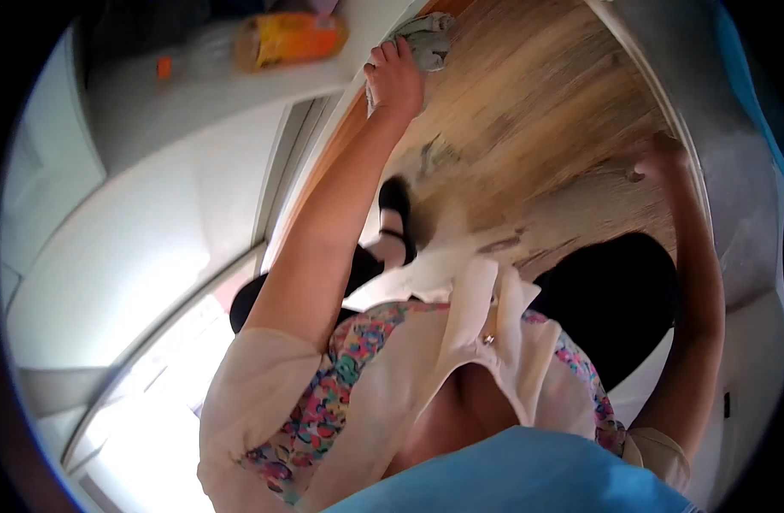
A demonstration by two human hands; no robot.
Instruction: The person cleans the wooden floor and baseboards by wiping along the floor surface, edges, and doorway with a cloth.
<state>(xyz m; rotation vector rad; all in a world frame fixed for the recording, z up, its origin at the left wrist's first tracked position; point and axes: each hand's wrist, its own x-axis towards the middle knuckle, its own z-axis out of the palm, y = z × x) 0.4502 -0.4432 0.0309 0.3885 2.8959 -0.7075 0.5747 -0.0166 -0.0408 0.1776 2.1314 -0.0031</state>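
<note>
In the head view, the left hand (pixel 395 79) reached to the top left edge of the wood-patterned floor (pixel 546 111). Its fingers were bent over a crumpled grey-green cloth (pixel 426 44), gripping it; part of the cloth stuck out beyond the fingers and part showed beside the wrist. The right hand (pixel 663 161) was near the floor's right edge, just beside the pale edge strip (pixel 684 132); it was blurred, so how far open it was, and whether it had hold of anything, could not be told. A black shoe (pixel 394 205) stood by the floor's left edge, below the left hand. Beyond that edge, at the upper left, a bottle with an orange label (pixel 293 40) lay on its side.
</note>
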